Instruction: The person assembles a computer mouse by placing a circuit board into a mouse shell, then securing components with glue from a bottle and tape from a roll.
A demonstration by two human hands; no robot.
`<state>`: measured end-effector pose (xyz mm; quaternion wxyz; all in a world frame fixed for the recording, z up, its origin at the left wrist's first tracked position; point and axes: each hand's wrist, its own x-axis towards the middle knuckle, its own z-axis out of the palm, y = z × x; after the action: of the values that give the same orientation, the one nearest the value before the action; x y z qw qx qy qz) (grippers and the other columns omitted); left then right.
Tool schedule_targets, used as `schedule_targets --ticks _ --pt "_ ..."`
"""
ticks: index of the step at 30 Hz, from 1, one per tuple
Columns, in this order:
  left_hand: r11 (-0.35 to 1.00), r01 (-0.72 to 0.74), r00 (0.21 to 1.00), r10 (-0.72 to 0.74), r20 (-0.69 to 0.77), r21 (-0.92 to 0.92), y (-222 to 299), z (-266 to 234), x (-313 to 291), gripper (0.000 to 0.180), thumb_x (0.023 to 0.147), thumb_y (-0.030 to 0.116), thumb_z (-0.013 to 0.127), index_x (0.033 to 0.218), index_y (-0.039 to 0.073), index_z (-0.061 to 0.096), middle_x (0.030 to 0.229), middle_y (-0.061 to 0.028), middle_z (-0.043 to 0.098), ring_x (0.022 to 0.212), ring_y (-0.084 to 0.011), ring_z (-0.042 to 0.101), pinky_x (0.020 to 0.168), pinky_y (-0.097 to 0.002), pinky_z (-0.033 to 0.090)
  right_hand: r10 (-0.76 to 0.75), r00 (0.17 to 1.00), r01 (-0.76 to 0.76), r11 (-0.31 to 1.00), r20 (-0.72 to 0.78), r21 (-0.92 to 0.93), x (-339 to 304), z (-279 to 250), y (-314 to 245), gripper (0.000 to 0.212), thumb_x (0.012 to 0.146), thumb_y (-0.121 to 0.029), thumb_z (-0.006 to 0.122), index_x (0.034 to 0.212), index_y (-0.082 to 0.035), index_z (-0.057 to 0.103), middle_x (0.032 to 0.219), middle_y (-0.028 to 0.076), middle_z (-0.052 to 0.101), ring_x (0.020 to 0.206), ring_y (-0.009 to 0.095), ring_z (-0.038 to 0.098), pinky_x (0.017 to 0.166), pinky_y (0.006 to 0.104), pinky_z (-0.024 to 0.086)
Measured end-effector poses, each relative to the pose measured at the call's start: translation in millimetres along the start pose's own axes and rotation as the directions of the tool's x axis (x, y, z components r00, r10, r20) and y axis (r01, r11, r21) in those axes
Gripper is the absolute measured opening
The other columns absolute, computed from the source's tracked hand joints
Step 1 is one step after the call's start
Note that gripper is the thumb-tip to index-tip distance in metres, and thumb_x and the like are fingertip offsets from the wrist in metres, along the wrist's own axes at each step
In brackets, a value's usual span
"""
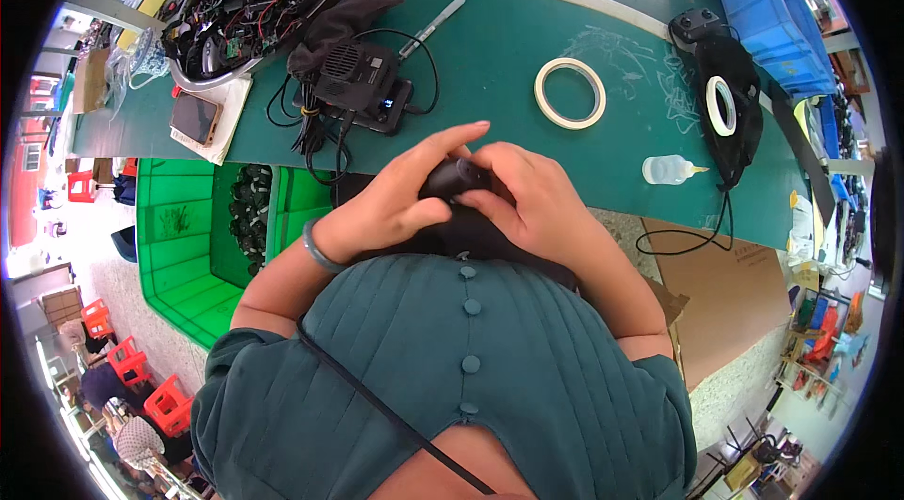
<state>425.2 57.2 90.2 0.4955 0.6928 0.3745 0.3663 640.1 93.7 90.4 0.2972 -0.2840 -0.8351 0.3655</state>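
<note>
A short black cylindrical part [455,178] is held in front of my chest, just off the near edge of the green table [490,57]. Against its left side rests my left hand [388,203], closed round it with the index finger stretched along the top. My right hand [539,194] grips its right end between bent fingers and thumb. Dark material [452,234] lies below the hands, partly hidden by them. What exactly the part belongs to cannot be made out.
On the table are a black boxy device [356,76] with cables, a tape roll [570,93], a squeeze bottle [670,169], a phone [196,117] and a knife [435,24]. A metal basin [221,81] holds black parts. A green crate [179,246] stands left, cardboard [725,302] right.
</note>
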Motion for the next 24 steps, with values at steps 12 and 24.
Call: schedule_targets --ticks 12,24 --pt "0.621 0.215 0.968 -0.237 0.081 -0.753 -33.0 -1.6 2.5 0.094 0.081 0.057 0.077 0.143 -0.004 0.043 0.104 -0.0077 0.058 0.089 -0.015 0.06 0.071 -0.0267 0.05 -0.142 0.931 -0.074 0.828 -0.337 -0.555 -7.6 -33.9 72.7 0.035 0.075 -0.017 0.081 0.107 -0.009 0.067 0.098 0.007 0.065 0.091 0.029 0.062 0.081 0.0409 0.048" --pt "0.622 -0.332 0.835 -0.156 -0.528 -0.709 -24.4 7.5 42.4 0.027 0.102 0.031 0.057 0.106 0.004 0.056 0.093 -0.0136 0.067 0.088 -0.0318 0.07 0.081 -0.0437 0.057 0.114 0.991 -0.035 0.714 -0.067 0.699 -18.8 17.2 26.7 0.014 0.086 0.002 0.069 0.1 0.002 0.067 0.102 0.011 0.065 0.097 0.021 0.061 0.088 0.0312 0.045"
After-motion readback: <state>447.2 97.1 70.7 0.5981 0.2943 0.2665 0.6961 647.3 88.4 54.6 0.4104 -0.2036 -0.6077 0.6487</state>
